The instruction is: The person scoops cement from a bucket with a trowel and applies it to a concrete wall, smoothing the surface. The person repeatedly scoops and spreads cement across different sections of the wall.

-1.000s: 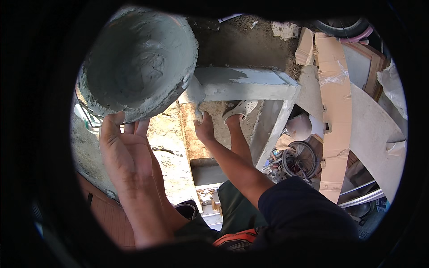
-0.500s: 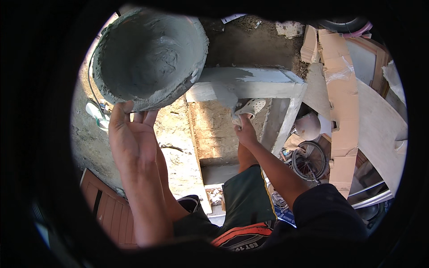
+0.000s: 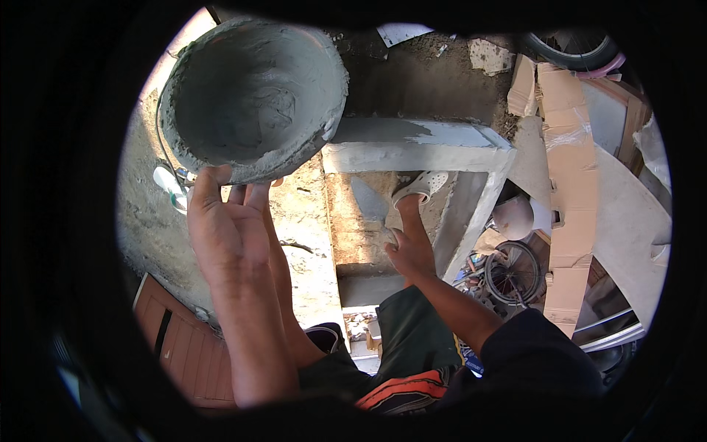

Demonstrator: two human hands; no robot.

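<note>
A round bucket (image 3: 250, 96), crusted with grey cement and holding some wet mix, fills the upper left. My left hand (image 3: 228, 232) grips it low on the near rim, palm up with fingers curled underneath. Lower and to the right, my right hand (image 3: 409, 254) is closed on the handle of a trowel (image 3: 368, 199), its cement-coated blade pointing up-left over the dirty ledge below the grey concrete beam (image 3: 398, 155). My foot in a white perforated clog (image 3: 423, 184) rests just right of the blade, under that beam.
Long cardboard (image 3: 567, 199) and pale boards (image 3: 630, 236) lie along the right, with a bicycle wheel (image 3: 513, 272) and clutter below. Another tyre (image 3: 571, 48) is at top right. A brown wooden panel (image 3: 177, 342) lies at lower left, and a pale sunlit board (image 3: 302, 250) runs beside the beam frame.
The bucket in my left hand has shifted slightly right. My right hand and trowel have moved right and lower, the blade leaving the beam's edge beside the bucket and now showing over the ledge.
</note>
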